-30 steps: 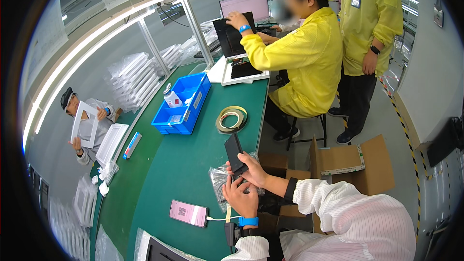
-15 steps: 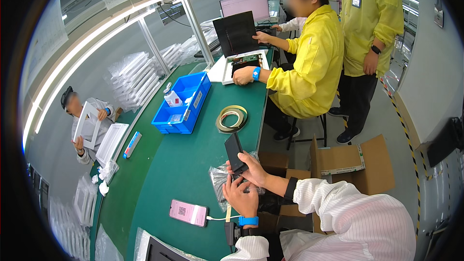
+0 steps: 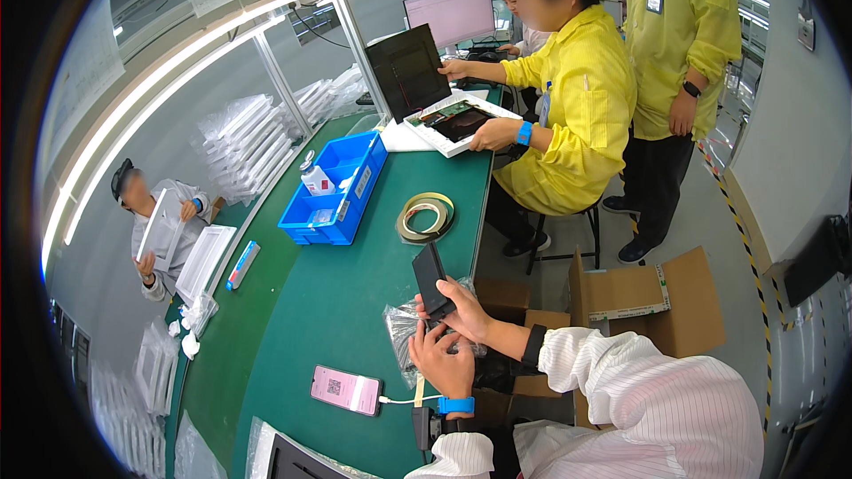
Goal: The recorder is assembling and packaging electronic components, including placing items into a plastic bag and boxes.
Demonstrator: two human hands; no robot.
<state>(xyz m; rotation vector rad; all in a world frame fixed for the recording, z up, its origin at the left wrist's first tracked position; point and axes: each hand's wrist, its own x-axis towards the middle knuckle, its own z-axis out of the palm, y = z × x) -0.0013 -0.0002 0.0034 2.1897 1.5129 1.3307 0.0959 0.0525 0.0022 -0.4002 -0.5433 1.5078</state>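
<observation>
A slim black rectangular device [image 3: 430, 280] is held upright at a tilt in my right hand [image 3: 466, 311], thumb along its side. My left hand [image 3: 441, 362] is just below, its fingers curled together at the device's lower end; whatever they pinch is hidden. Under both hands lies a clear plastic bag [image 3: 401, 328] with dark contents, near the table edge. Left of my left wrist, a phone [image 3: 346, 389] with a pink screen rests face up, a white cable [image 3: 413, 401] plugged into it.
A blue divided bin [image 3: 335, 191] holding a white bottle [image 3: 316, 176] stands farther along the green table [image 3: 302, 319]. Tape rolls [image 3: 426, 217] lie near the edge. Open cardboard boxes [image 3: 657, 306] sit on the floor at right. A yellow-clad co-worker [image 3: 568, 115] handles a panel [image 3: 408, 71].
My hands and the black device stay put. The yellow-clad co-worker has shifted the dark panel leftward and raised and turned the white-framed unit. The person at left has tilted a white frame.
</observation>
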